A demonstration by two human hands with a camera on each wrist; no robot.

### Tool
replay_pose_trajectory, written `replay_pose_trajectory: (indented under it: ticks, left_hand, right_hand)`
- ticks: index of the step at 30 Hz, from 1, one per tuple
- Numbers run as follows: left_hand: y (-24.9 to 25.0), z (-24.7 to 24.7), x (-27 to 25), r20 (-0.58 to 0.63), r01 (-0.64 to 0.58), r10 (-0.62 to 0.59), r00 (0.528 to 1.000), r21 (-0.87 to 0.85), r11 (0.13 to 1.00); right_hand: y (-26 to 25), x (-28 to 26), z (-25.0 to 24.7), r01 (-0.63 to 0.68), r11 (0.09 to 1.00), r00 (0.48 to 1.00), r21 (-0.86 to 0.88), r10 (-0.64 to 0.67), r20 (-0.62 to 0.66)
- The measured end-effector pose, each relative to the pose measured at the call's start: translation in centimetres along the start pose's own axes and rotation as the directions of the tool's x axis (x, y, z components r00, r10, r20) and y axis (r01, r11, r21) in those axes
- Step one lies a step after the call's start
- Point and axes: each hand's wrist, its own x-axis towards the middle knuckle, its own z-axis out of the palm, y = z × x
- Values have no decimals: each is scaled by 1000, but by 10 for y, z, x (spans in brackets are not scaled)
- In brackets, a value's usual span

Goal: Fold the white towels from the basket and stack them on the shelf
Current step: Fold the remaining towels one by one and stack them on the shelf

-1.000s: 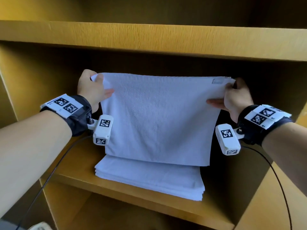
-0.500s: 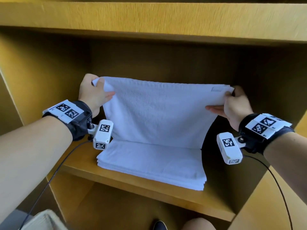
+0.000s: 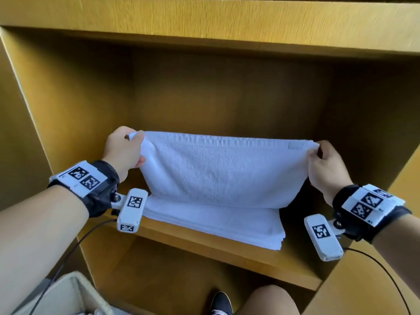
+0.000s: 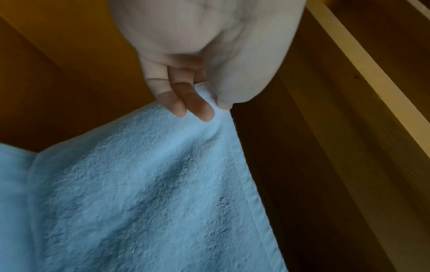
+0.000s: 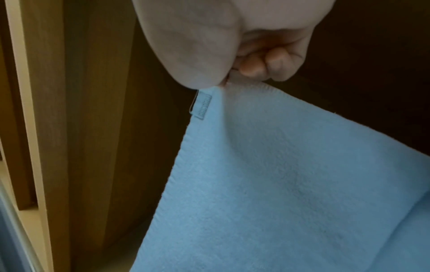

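From the head view, you have a white towel [image 3: 218, 171] stretched between both hands inside the shelf [image 3: 227, 251], its lower part draped onto the stack of folded towels [image 3: 213, 223] that already lies on the board, toward the left of the bay. So part of the job looks done: several towels are folded and stacked, and this one is over the pile but not yet laid flat. At the near left a corner of the basket [image 3: 68, 292] shows, and you cannot tell how many towels remain in it. Your left hand [image 3: 123, 150] pinches the towel's far left corner and your right hand [image 3: 327, 167] pinches the far right corner, beside the small sewn label [image 3: 295, 145]. In the left wrist view the towel [image 4: 149, 193] looks blue-tinted; your grip there is closed, thumb against two fingertips [image 4: 197, 106] with the corner caught between them. In the right wrist view the fingers [image 5: 263, 66] are curled tight and the thumb presses the edge of the towel [image 5: 291, 174] just above the label [image 5: 203, 105]; that grip is closed too, holding only the corner.
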Motion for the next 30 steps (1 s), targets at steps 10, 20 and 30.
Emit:
replay_pose_trajectory:
  ticks: [10,20,30]
  left_hand:
    - [-63,-6,-23,86,70,-79,993,105,992]
    - [-130,0,-45,165,179,-212,963,192,965]
    - [-144,21,-22,241,155,-233,942,304,940]
  right_hand:
    - [47,-40,18,-88,991,991,-102,97,92]
    - [92,-64,40,-223,952,950,-208,260,171]
    - [107,-42,62,-266,896,924,-355,342,172]
